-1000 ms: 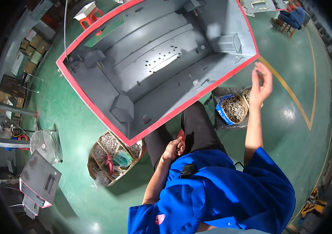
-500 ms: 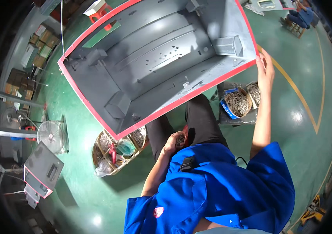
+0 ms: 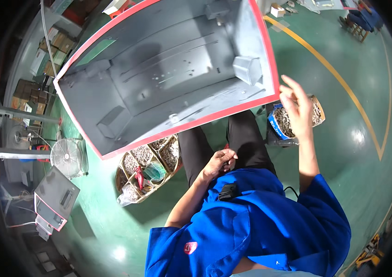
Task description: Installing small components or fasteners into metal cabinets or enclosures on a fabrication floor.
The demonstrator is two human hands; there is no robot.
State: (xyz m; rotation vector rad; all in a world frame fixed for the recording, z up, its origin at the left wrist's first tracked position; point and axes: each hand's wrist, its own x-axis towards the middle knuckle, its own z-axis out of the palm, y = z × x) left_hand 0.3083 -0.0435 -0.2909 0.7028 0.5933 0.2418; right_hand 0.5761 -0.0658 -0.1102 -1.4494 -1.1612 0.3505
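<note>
Green, glossy floor is spreading under the whole workplace, and a yellow line is curving across it at the right. Directly before the person's knees, a large grey shell with a red rim is tilting its hollow side toward the person. The right hand is hovering by the near right corner of this shell, its thumb and fingers standing apart; whether a fingertip is touching the rim, I cannot tell. The left hand is resting at the lap, its fingers curling around some dark pieces, too small to identify. Beside the left leg, a divided basket is holding many small pale parts, while a blue-sided box near the right hand is holding similar ones.
</note>
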